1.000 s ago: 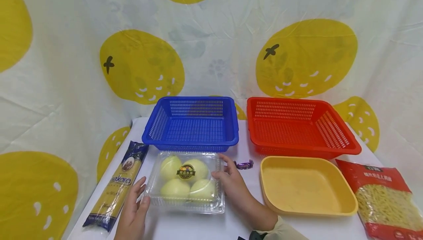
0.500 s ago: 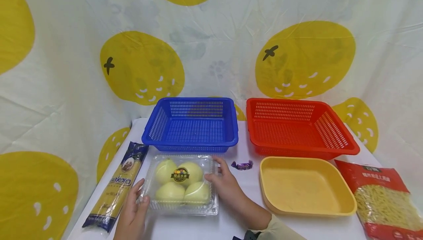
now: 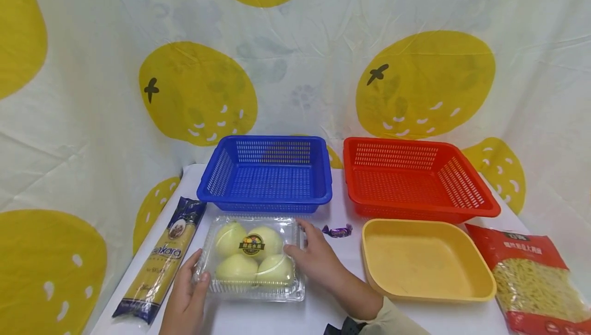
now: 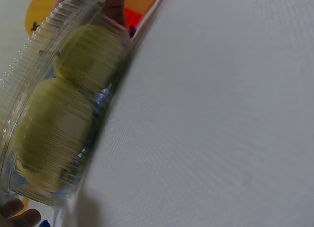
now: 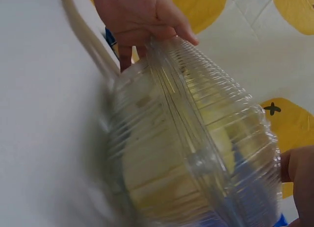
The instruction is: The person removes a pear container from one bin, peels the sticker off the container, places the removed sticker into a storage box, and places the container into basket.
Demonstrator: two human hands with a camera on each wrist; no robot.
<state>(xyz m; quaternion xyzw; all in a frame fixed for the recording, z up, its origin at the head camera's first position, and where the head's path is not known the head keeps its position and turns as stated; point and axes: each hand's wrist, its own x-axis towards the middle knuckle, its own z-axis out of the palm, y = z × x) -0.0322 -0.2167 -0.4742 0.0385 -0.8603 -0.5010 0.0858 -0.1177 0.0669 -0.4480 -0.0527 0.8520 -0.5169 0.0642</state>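
Observation:
A clear plastic clamshell box of fruit [image 3: 254,259] sits in front of the blue basket; several pale green fruits [image 3: 237,269] and a dark round label show through its lid. My right hand [image 3: 320,258] grips its right side, thumb over the lid and index finger at the back edge. On the opposite side, my left hand [image 3: 186,294] touches the left edge with fairly straight fingers, its thumb at the near corner. The right wrist view shows the left hand [image 5: 142,18] against the box's end. Fingers under the box are hidden.
Behind the box stands a blue basket [image 3: 271,207], with a red basket [image 3: 420,212] to its right. A yellow tray [image 3: 425,263], a purple-wrapped candy [image 3: 338,231] and a red noodle bag [image 3: 535,278] lie rightward. A spaghetti packet [image 3: 159,263] lies left.
Over the second, the box has slid a little left and nearer, the right hand moving with it, up against the left hand. The left hand has barely moved. The candy is now fully visible.

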